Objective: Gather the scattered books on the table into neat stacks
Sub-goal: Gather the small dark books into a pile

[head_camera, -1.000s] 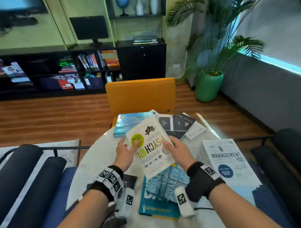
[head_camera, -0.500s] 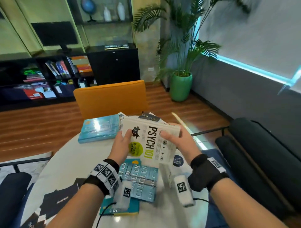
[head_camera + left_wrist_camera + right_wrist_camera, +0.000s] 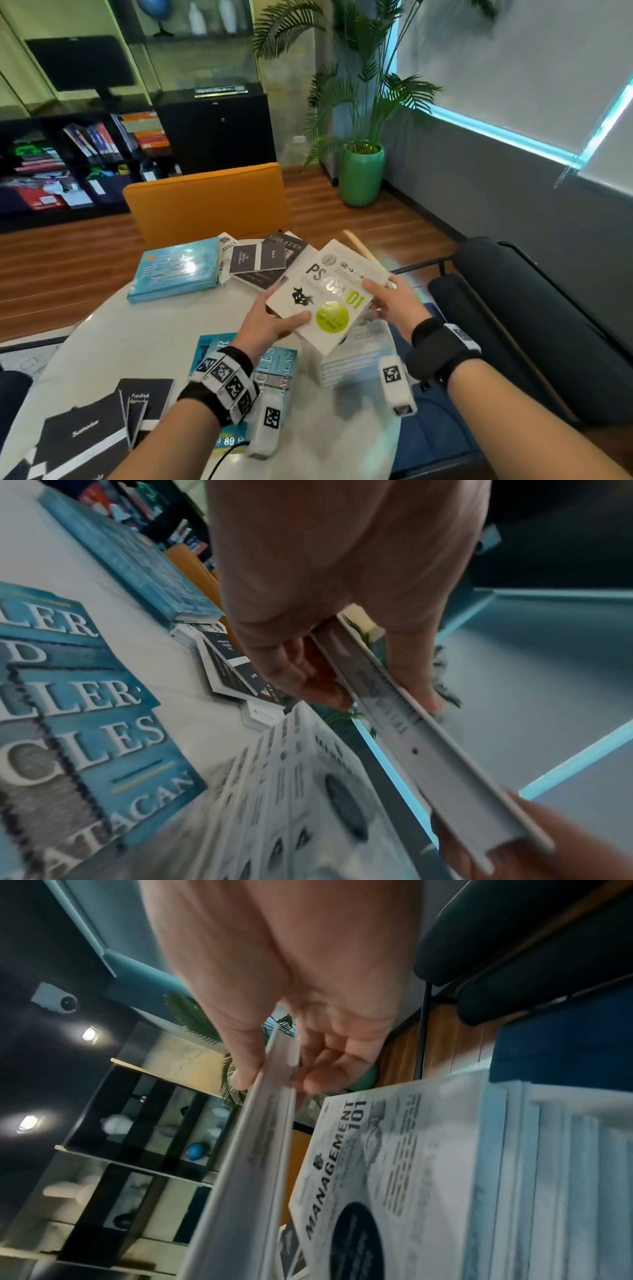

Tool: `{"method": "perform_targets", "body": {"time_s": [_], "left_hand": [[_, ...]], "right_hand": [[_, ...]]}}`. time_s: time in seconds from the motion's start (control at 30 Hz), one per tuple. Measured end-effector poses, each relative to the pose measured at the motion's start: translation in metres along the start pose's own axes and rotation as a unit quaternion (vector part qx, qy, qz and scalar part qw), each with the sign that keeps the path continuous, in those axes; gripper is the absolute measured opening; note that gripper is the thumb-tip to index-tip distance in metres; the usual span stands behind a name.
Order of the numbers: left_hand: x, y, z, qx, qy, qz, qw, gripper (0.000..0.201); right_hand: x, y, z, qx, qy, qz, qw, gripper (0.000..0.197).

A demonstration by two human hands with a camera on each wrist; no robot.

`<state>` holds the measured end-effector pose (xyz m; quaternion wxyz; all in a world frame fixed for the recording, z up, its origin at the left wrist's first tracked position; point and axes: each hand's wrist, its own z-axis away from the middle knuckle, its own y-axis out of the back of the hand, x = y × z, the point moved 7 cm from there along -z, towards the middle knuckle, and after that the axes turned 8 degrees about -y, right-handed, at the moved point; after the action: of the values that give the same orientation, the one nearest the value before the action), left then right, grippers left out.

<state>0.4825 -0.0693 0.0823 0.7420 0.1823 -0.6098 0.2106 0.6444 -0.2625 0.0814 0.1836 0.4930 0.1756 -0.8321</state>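
A white "PSYCH 101" book [image 3: 327, 294] with a yellow-green circle hangs in the air above the white stack topped by "Management 101" [image 3: 394, 1172]. My left hand [image 3: 270, 320] grips its near-left edge, thumb on the cover. My right hand [image 3: 394, 301] grips its right edge, thumb on top and fingers under it. The left wrist view shows the book's spine [image 3: 411, 723] pinched in my left hand [image 3: 342, 647]. In the right wrist view the book's edge [image 3: 260, 1137] sits between thumb and fingers of my right hand [image 3: 281, 1064]. The white stack [image 3: 356, 359] lies mostly hidden beneath the book.
On the round white table [image 3: 137, 329] lie a teal book [image 3: 178, 269] at the far left, dark books [image 3: 263, 260] at the far middle, a blue "Circles" book [image 3: 277, 370] near me and black books [image 3: 102, 428] at the near left. An orange chair [image 3: 205, 202] stands behind.
Both hands turned the white book round and carried it to the right, over the white stack. The head view swung right.
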Motion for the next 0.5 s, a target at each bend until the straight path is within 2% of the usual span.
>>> {"method": "perform_targets", "body": {"time_s": [0.07, 0.13, 0.2, 0.33, 0.43, 0.5], "left_hand": [[-0.01, -0.012, 0.009, 0.003, 0.012, -0.073, 0.997, 0.074], [-0.024, -0.018, 0.015, 0.03, 0.022, -0.111, 0.993, 0.078], [-0.037, -0.025, 0.017, 0.041, 0.034, -0.139, 0.989, 0.087], [-0.053, -0.032, 0.019, 0.07, 0.039, -0.22, 0.972, 0.115], [-0.044, -0.043, 0.028, 0.059, 0.035, -0.254, 0.965, 0.105], [-0.045, -0.044, 0.029, 0.06, 0.026, -0.273, 0.96, 0.101]], "right_hand": [[0.002, 0.007, -0.011, 0.032, -0.011, 0.019, 0.999, 0.037], [0.005, 0.005, -0.023, 0.032, -0.012, 0.057, 0.998, 0.033], [0.006, 0.001, -0.031, 0.03, 0.0, 0.12, 0.992, 0.031], [0.002, -0.011, -0.027, 0.018, 0.032, 0.259, 0.965, 0.049], [0.0, -0.016, -0.014, -0.008, 0.059, 0.312, 0.948, 0.054], [0.006, -0.015, -0.004, -0.033, 0.061, 0.289, 0.955, 0.066]]}}
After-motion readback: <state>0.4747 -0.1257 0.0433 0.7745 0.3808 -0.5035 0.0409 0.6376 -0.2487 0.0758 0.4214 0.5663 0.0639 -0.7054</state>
